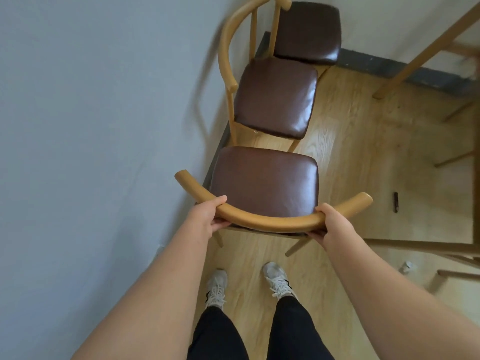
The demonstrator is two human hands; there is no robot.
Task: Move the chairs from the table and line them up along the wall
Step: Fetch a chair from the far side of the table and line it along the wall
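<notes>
1. Near chair [263,183], centre frame: brown padded seat, curved wood back rail [270,220] facing the camera. Sits w/ its left side close to the wall [91,126], behind two others.
2. Held by the back rail, both ends. Left hand [207,219] wrapped round rail left of centre, thumb on top, fingers [220,224] curled under. Right hand [330,224] closed likewise round the right part, fingers under the rail. Both fully closed on the wood, no slack seen.
3. Handling, as a guess: stiff frame, no flex; likely moderate weight, fine for two hands. Rail smooth, looks lacquered, so maybe slippery; round section suits a full wrap grip. Seat glossy, soft padding, poor place to grab. Thin legs [296,246] likely to catch on floor or the next chair's frame if dragged; lifting a bit seems safer.
4. Wide grip near rail ends gives good control of turning; good for squaring to the wall.
5. Can't tell if legs are on the floor or just off.
6. Mid chair [275,97], upper centre, back rail toward wall. Far chair [307,32], top of frame, touching or nearly touching mid one. Row runs along the wall into the corner.
7. Table legs [415,58] upper right, more wood framing at right edge.
8. Shoes [276,279] bottom centre, just behind the near chair. Small dark object [395,202] on floor, right.
</notes>
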